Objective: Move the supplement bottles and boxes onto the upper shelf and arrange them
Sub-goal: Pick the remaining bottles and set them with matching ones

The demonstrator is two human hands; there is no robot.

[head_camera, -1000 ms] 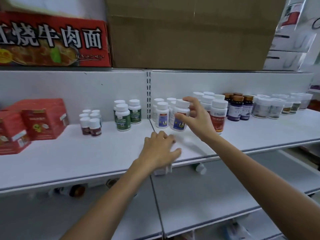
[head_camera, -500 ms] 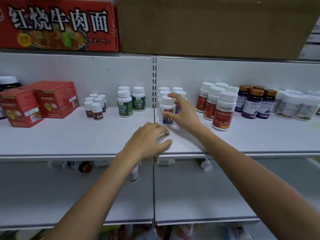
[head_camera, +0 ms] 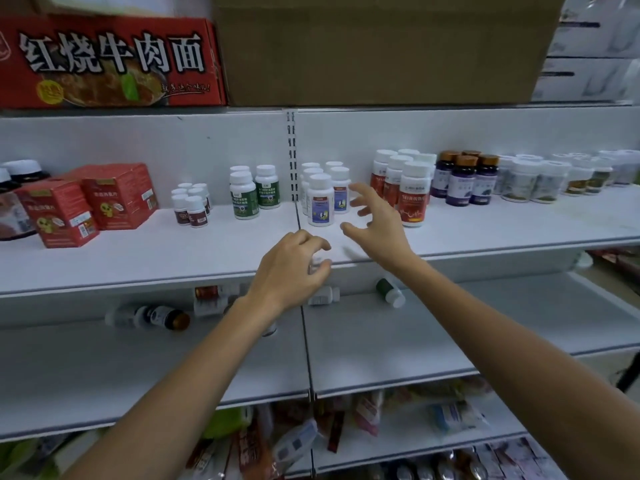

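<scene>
Rows of supplement bottles stand on the white upper shelf [head_camera: 138, 258]. A white bottle with a blue label [head_camera: 320, 202] stands at the front of its group, just right of the shelf seam. My right hand [head_camera: 377, 226] hovers just right of it, fingers spread, touching nothing. Over the shelf's front edge my left hand [head_camera: 287, 271] hangs with fingers loosely curled and nothing in it. On the lower shelf [head_camera: 415, 341] bottles lie on their sides: a green one [head_camera: 389, 291], a white one [head_camera: 323, 295], a dark one [head_camera: 156, 315]. My left wrist hides part of another.
Two red boxes [head_camera: 59, 213] stand at the upper shelf's left. Along it are small maroon-label bottles [head_camera: 192, 207], green-label bottles [head_camera: 254, 192], red-label bottles [head_camera: 410, 195] and purple bottles [head_camera: 464, 181]. A cardboard box [head_camera: 381, 46] and a red carton [head_camera: 110, 60] sit above.
My right hand set the blue-label bottle down at the front of its group, let go and drew back to the right. My left hand stayed at the shelf edge.
</scene>
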